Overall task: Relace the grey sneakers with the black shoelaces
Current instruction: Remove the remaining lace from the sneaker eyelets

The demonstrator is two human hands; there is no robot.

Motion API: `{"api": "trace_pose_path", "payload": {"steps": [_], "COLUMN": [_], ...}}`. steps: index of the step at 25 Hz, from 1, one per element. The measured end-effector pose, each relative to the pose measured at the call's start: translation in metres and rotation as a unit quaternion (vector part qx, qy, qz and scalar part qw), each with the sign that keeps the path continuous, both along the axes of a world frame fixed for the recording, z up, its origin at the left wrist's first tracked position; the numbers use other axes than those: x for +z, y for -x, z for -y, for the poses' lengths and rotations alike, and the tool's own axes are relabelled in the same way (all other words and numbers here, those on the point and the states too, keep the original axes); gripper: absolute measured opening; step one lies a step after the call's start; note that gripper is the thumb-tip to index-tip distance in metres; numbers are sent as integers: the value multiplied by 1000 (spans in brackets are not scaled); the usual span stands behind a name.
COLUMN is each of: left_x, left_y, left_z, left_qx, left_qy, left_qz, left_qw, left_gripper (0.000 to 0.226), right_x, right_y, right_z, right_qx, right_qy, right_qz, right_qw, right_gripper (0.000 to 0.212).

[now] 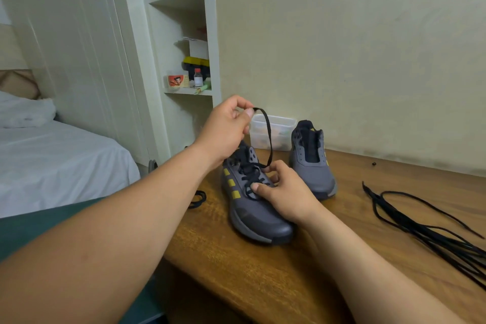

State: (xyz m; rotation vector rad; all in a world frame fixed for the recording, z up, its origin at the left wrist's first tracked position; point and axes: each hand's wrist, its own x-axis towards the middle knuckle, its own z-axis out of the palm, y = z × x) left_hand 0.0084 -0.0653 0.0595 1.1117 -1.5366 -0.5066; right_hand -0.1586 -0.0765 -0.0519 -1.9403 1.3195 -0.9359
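A grey sneaker with yellow stripes (259, 216) stands on the wooden table (263, 279), toe toward me, partly laced with a black shoelace (267, 137). My left hand (226, 129) is raised above the shoe and pinches the lace's free end, which arcs down to the eyelets. My right hand (285, 192) rests on the shoe's right side, thumb pressing on the crossed laces. A second grey sneaker (311, 166) stands behind to the right with no lace in it.
A bundle of loose black laces (426, 229) lies at the table's right. A coiled lace end (197, 198) sits at the left table edge. A clear plastic box (273, 131) stands by the wall. A bed (52, 155) and shelves (189, 73) are on the left.
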Motion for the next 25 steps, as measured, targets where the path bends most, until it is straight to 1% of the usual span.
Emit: {"api": "trace_pose_path", "payload": {"steps": [4, 7, 9, 12, 15, 16, 18, 20, 21, 22, 23, 24, 25], "left_x": [24, 25, 19, 5, -32, -47, -68, -78, -78, -78, -78, -78, -77], "left_y": [24, 32, 26, 2, -24, -30, -36, -39, -39, -37, -36, -34, -33], "left_z": [13, 22, 27, 31, 21, 16, 5, -1, -2, -4, -7, -9, -10], "left_qx": [-57, -69, -47, 37, 90, 92, 80, 56, 41, 27, 17, 13, 10], "left_qy": [7, 17, 14, -2, -79, -105, -128, -125, -125, -125, -125, -127, -132], "left_qz": [-76, -91, -100, -104, -64, -58, -85, -133, -152, -163, -158, -137, -100], "left_qw": [995, 993, 994, 994, 991, 988, 985, 982, 980, 978, 979, 982, 986], "left_gripper": [10, 11, 11, 8, 11, 11, 11, 12, 12, 12, 14, 21, 30], "right_x": [-3, -5, -6, -4, 1, 4, 13, 27, 34, 39, 42, 44, 44], "right_y": [1, 1, 1, 0, 0, 0, -5, -14, -19, -25, -30, -34, -35], "right_z": [-2, -2, 0, 1, -4, -6, -10, -8, -6, -3, 2, 8, 13], "right_qx": [-14, -15, -17, -33, -46, -54, -80, -56, -29, -7, 8, 11, 10], "right_qy": [8, 1, -20, -40, -40, -24, 63, 142, 155, 162, 177, 194, 202], "right_qz": [-6, -10, 1, 4, -32, -43, -47, -51, -71, -100, -129, -150, -144], "right_qw": [1000, 1000, 1000, 999, 998, 997, 994, 987, 985, 982, 976, 969, 969], "right_gripper": [49, 50, 50, 49, 53, 56, 59, 59, 59, 55, 44, 29, 15]}}
